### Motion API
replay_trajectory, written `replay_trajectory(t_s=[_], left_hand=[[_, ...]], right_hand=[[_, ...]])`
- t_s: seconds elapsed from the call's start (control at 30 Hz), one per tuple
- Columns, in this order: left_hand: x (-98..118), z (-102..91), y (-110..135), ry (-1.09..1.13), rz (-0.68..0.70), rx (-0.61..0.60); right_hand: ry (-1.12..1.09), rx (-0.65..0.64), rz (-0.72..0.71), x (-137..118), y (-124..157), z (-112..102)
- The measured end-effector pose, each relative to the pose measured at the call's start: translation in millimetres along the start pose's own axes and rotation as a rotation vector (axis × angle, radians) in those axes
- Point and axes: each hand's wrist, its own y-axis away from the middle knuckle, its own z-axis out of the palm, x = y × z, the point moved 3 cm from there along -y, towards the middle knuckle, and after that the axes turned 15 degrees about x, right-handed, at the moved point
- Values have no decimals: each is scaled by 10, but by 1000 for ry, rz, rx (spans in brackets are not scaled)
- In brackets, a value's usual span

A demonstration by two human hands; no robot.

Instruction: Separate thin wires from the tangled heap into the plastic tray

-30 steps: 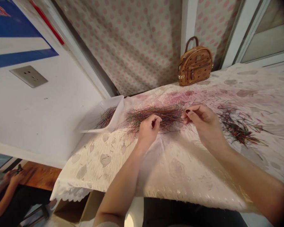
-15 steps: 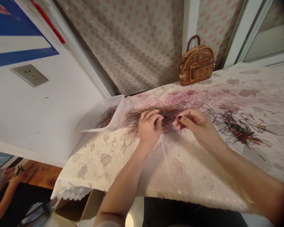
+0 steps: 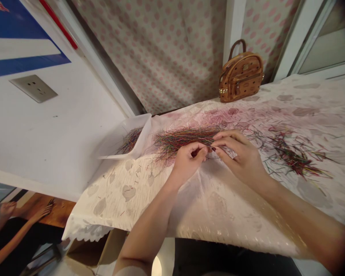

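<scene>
A bundle of thin multicoloured wires (image 3: 186, 136) lies across the table behind my hands. My left hand (image 3: 189, 159) is closed in a pinch at the near side of this bundle, thumb against forefinger. Just to its right, my right hand (image 3: 243, 155) brings its thumb and fingertips together beside the left fingertips, with dark nail polish showing. Fine wire seems to be pinched between the two hands, though the fingers mostly cover it. Farther right lies a scattered heap of short cut wire pieces (image 3: 293, 155).
At the left, a white plastic tray (image 3: 143, 134) holds more wires. A brown mini backpack (image 3: 241, 78) stands at the table's back edge before a dotted curtain (image 3: 172, 50). The patterned tablecloth (image 3: 212, 207) bears pink stains. Another person's hand (image 3: 43, 211) rests on a wooden surface, lower left.
My left hand has moved right, off the middle of the wire bundle, to meet my right hand's fingertips. The other person's hand has reached farther right on the wooden surface.
</scene>
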Motion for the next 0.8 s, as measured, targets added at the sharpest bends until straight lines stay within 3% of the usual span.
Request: replay_trajectory(t_s=[0.13,0.43,0.67,0.8], left_hand=[[52,-12,19,-71,34,-40],[48,-37,23,-157,81,-87],[-4,-14,20,-96,63,-111],[-24,-2,19,-35,23,-122]], right_hand=[[2,-61,7,18,-27,-2],[-82,-135,422,129,-18,4],[-435,-178,767,254,14,69],[-528,-206,885,308,58,93]])
